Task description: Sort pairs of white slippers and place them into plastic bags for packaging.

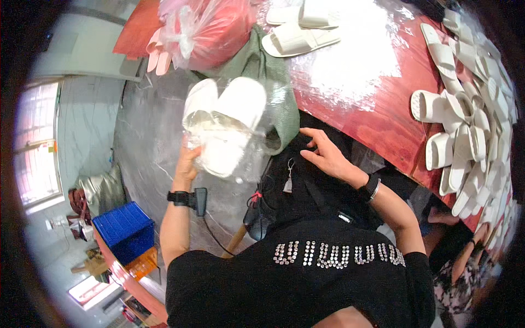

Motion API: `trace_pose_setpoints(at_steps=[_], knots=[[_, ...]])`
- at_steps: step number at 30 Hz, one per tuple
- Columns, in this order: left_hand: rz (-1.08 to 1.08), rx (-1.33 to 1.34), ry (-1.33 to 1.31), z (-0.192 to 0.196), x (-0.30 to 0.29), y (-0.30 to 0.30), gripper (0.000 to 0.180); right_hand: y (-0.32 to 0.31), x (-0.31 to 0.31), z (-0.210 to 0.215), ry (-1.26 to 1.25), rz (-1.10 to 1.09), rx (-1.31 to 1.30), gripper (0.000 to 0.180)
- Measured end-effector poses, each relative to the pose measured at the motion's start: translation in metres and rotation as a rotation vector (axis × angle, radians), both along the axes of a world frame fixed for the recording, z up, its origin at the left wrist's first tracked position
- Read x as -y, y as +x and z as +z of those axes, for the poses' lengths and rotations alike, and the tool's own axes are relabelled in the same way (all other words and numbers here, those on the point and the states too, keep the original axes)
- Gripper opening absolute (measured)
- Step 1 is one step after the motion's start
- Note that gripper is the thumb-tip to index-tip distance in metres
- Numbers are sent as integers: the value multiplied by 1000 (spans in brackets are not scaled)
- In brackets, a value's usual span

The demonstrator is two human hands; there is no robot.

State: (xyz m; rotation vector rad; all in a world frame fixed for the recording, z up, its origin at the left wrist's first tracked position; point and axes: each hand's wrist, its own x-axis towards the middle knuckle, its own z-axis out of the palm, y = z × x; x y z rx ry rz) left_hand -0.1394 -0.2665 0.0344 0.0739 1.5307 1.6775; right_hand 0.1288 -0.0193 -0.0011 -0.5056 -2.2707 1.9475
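Observation:
My left hand (188, 164) grips a pair of white slippers (238, 106) in a clear plastic bag (249, 167), held up over the grey floor left of the table. Its fingers are partly hidden behind the bag. My right hand (328, 156) holds nothing; its fingers are apart, just off the near edge of the red table (350, 117). Beside the bagged slippers, a green sack (273, 71) hangs at the table's left end. Further back on the table lie loose white slippers (303, 41), next to a glossy, brightly glaring patch of clear plastic.
White slippers (465, 115) form a large pile along the table's right side, where a co-worker's hand (481, 232) reaches in. A clear bag of pink things (213, 35) and pink slippers (158, 54) are at the back left. A blue crate (124, 229) stands at lower left.

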Motion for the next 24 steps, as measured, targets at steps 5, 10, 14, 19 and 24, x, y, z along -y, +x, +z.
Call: trace_pose_setpoints(at_steps=[5,10,14,19,24], knots=[[33,-43,-68,-38,24,-52,75,-1,0,-26,122,126,156,39],[-86,-86,-113,-120,-67,-72,84,21,-11,-46,-150,11,304,34],[196,-262,-243,-238,-111,-100,77,21,1,-45,-226,-46,313,32],[109,-191,-560,-321,-150,-25,93,34,-1,-37,-137,-38,314,32],[168,-246,-279,-228,-140,-52,24,45,-22,-29,-95,-90,383,33]])
